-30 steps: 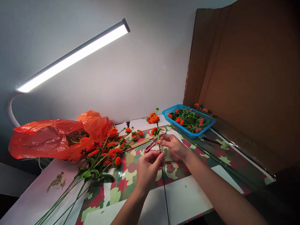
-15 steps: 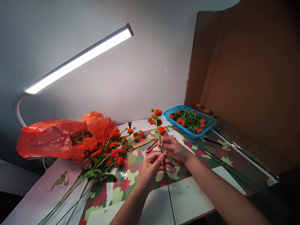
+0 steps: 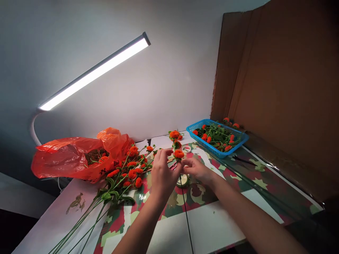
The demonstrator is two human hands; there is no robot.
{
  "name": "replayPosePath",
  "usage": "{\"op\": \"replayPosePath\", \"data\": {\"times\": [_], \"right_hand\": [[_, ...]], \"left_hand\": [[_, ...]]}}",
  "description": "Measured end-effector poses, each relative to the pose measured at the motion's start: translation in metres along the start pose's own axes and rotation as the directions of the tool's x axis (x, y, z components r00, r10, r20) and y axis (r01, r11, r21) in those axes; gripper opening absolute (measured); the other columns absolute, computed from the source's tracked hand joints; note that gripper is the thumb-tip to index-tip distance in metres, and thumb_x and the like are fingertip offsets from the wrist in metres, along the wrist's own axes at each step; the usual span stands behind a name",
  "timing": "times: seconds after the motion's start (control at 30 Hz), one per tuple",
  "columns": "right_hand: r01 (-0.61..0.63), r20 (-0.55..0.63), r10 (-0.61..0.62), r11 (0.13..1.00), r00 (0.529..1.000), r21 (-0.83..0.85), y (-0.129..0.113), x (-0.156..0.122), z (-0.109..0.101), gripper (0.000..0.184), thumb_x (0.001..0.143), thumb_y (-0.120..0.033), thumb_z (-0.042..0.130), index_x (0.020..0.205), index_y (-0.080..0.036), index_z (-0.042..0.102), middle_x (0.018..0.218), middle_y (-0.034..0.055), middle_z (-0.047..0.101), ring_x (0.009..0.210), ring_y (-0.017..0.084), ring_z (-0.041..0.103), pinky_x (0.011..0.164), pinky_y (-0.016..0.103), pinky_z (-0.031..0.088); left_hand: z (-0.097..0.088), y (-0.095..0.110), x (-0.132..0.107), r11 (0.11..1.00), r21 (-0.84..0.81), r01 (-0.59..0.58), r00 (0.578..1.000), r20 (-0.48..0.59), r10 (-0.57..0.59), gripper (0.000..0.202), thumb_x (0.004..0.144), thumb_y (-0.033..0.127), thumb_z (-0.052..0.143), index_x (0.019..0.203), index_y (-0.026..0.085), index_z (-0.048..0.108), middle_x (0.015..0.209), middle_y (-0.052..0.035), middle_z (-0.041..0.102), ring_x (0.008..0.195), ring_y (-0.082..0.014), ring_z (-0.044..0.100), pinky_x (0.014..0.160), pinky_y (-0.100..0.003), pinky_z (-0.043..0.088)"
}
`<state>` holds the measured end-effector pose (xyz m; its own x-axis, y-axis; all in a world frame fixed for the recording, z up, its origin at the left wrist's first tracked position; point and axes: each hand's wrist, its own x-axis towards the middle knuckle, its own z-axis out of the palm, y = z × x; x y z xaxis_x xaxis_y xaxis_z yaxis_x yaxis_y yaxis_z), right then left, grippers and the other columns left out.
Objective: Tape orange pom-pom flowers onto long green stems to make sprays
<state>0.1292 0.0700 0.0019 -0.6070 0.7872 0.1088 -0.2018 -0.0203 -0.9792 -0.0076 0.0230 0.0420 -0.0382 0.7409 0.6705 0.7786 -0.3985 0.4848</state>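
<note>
Upright between my hands stands a stem of orange pompom flowers point(image 3: 178, 154) with small green leaves. Its long thin dark wire point(image 3: 186, 211) runs down toward the table's front edge. My left hand point(image 3: 164, 173) is raised, back toward me, its fingers curled by the lower blossom and its thumb against the stem; the exact grip is partly hidden. My right hand point(image 3: 198, 171) pinches the stem just under that blossom. Below the hands lies a green-edged tape roll point(image 3: 182, 180), with a pink-handled tool point(image 3: 173, 165) partly hidden behind my left hand.
Several finished flower stems point(image 3: 132, 173) lie at left beside a red plastic bag point(image 3: 69, 158). A blue basket point(image 3: 221, 154) of orange flowers stands at back right, near dark scissors point(image 3: 245, 161). A white ring point(image 3: 186, 149) rests behind the hands. A cardboard wall point(image 3: 278, 88) borders the right.
My left hand has risen along the stem to the blossoms, and my right hand sits slightly lower and to the right. The flower stem has dropped a little; the tape roll and white ring now show.
</note>
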Motion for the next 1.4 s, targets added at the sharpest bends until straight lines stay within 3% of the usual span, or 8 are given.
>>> {"op": "replayPosePath", "data": {"times": [0.17,0.37,0.43,0.53,0.63,0.77,1.13,1.4], "right_hand": [[-0.021,0.031,0.022,0.998,0.999,-0.057,0.005,0.002,0.0,0.027,0.062,-0.04,0.074,0.066,-0.015,0.063,0.067,-0.0009,0.056,0.066,0.013,0.047,0.067,0.027,0.035],[-0.067,0.053,0.067,0.998,0.996,-0.009,0.001,0.0,0.003,0.027,0.057,-0.037,0.076,0.065,-0.015,0.064,0.064,-0.0019,0.055,0.062,0.012,0.044,0.065,0.027,0.032],[-0.071,0.03,0.071,0.997,0.997,-0.003,-0.002,0.0,0.004,0.026,0.057,-0.037,0.076,0.064,-0.015,0.063,0.063,-0.002,0.055,0.063,0.012,0.045,0.066,0.027,0.032],[-0.074,-0.001,0.074,0.997,0.997,-0.012,-0.003,-0.001,0.006,0.026,0.055,-0.036,0.077,0.062,-0.015,0.063,0.065,-0.0017,0.056,0.065,0.012,0.046,0.068,0.027,0.034],[-0.086,-0.018,0.086,0.996,0.996,-0.017,-0.004,-0.001,0.007,0.027,0.054,-0.036,0.077,0.06,-0.016,0.061,0.065,-0.0019,0.056,0.064,0.012,0.047,0.068,0.027,0.034],[-0.09,-0.059,0.087,0.995,0.994,-0.044,-0.005,-0.001,0.01,0.027,0.055,-0.035,0.076,0.057,-0.016,0.058,0.06,-0.0028,0.053,0.061,0.011,0.045,0.064,0.026,0.034],[-0.059,-0.056,0.054,0.993,0.997,-0.099,0.004,0.001,0.008,0.02,0.06,-0.027,0.07,0.061,-0.014,0.056,0.063,-0.0023,0.053,0.065,0.012,0.048,0.064,0.024,0.036],[-0.042,-0.001,0.042,0.997,0.999,-0.06,0.005,0.002,0.006,0.017,0.063,-0.027,0.069,0.063,-0.014,0.057,0.065,-0.0015,0.057,0.073,0.015,0.052,0.072,0.028,0.038]], "left_hand": [[-0.006,-0.004,0.008,0.982,0.098,-0.163,0.978,0.146,0.148,0.027,0.071,0.014,0.061,0.096,0.024,0.062,0.094,-0.0049,0.056,0.088,-0.0224,0.052,0.075,-0.037,0.044],[-0.007,-0.005,0.008,0.982,0.056,-0.178,0.961,0.224,0.162,0.025,0.072,0.009,0.056,0.088,0.024,0.066,0.085,-0.003,0.059,0.081,-0.0204,0.053,0.07,-0.035,0.045],[-0.005,-0.004,0.006,0.983,0.066,-0.172,0.97,0.184,0.157,0.026,0.072,0.01,0.057,0.093,0.024,0.064,0.092,-0.0042,0.059,0.085,-0.0214,0.053,0.073,-0.037,0.045],[0.0,-0.003,-0.003,0.996,0.076,-0.048,0.999,-0.018,0.049,0.038,0.069,0.015,0.063,0.105,0.021,0.054,0.105,-0.0083,0.052,0.093,-0.0239,0.052,0.076,-0.04,0.045],[0.005,-0.003,-0.015,0.994,0.008,0.107,0.99,-0.096,-0.106,0.03,0.07,0.022,0.065,0.096,0.02,0.052,0.091,-0.0045,0.053,0.077,-0.0191,0.054,0.065,-0.033,0.047],[0.005,-0.003,-0.022,0.994,0.012,0.111,0.993,-0.035,-0.111,0.006,0.073,0.021,0.062,0.078,0.021,0.059,0.079,-0.0008,0.055,0.068,-0.0157,0.053,0.06,-0.029,0.044],[-0.001,0.005,-0.008,0.969,0.179,0.172,0.967,0.157,-0.2,0.009,0.073,0.021,0.059,0.076,0.021,0.067,0.078,-0.0016,0.061,0.075,-0.0172,0.056,0.059,-0.026,0.039],[-0.001,0.0,-0.005,0.978,0.192,0.078,0.963,0.24,-0.124,0.009,0.076,0.018,0.054,0.077,0.019,0.063,0.078,-0.0015,0.058,0.063,-0.0141,0.053,0.051,-0.024,0.035]]}}
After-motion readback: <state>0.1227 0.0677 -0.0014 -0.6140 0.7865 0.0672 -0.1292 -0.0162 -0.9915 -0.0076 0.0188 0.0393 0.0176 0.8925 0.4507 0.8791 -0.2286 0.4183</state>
